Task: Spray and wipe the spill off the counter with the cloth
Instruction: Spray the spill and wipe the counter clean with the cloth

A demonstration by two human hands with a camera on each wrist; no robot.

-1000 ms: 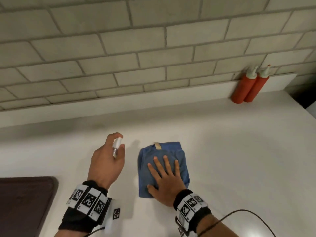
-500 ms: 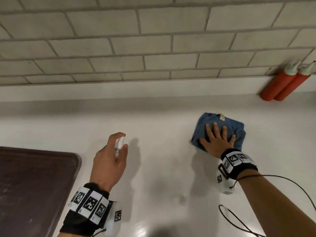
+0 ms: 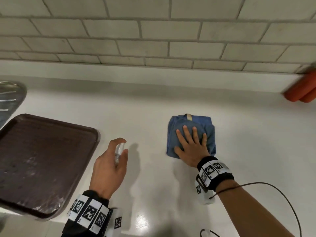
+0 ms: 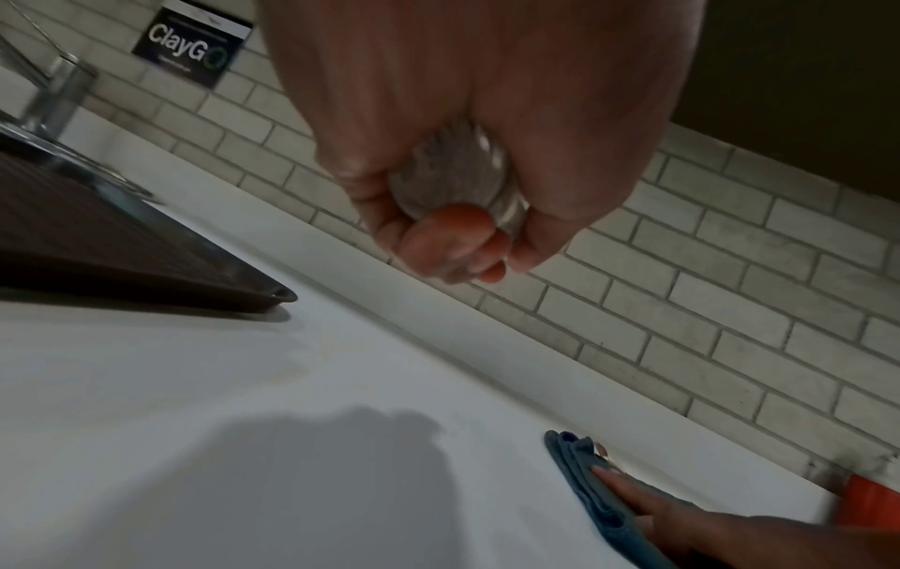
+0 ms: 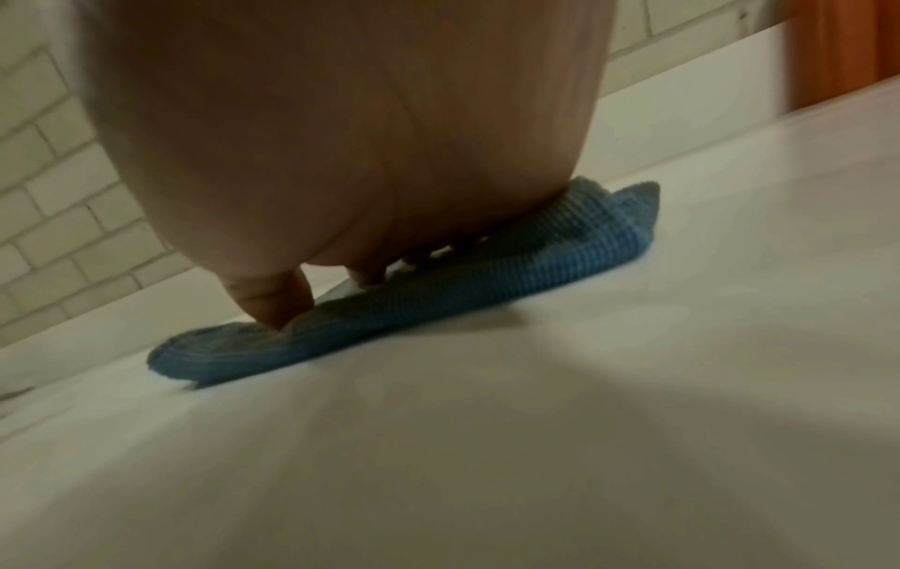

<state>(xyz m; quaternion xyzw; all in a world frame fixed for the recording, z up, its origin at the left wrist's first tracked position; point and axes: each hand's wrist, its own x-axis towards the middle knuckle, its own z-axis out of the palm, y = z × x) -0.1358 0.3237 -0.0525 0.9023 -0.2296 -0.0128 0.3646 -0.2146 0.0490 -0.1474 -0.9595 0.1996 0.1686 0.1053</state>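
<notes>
Fingers (image 3: 186,134) of right hand (image 3: 191,149) spread flat, pressing folded blue cloth (image 3: 174,127) onto the white counter (image 3: 153,103), mid-counter, well short of the back edge; tag end faces the back edge. Left hand (image 3: 107,170) curled round a small clear spray bottle (image 3: 118,151), held above the counter right of the brown tray (image 3: 42,161), long axis roughly upright, nozzle direction unclear under the fingertip. Spill not discernible. Orange bottles (image 3: 302,93) at back edge, cut off, blurred.
</notes>
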